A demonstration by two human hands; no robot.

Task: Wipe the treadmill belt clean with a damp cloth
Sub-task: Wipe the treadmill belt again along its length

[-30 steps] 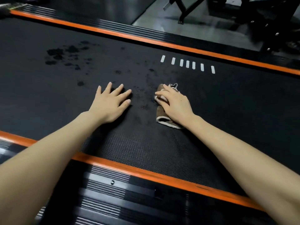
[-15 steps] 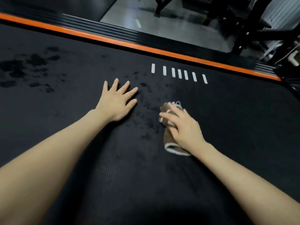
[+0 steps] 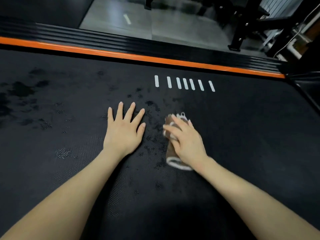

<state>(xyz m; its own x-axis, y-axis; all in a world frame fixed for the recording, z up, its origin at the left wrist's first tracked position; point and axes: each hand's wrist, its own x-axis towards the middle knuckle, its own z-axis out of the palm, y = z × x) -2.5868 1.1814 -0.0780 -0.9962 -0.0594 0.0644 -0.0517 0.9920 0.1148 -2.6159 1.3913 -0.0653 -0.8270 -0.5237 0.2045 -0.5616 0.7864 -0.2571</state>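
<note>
Head view, looking down on the treadmill belt. Right hand lies palm-down over a folded brown cloth, fingers bent and pressing it onto the belt; the cloth's pale hem shows at both ends. Left hand rests flat and empty, fingers spread, just beside a scatter of dark wet spots between the two hands. More blotches lie well apart toward the left. White stripes and an orange side rail lie beyond. The cloth appears soft, light and limp, likely to bunch or unfold under drag; it is probably best held from above across its middle, with flat downward pressure rather than a pinch at the hem.
</note>
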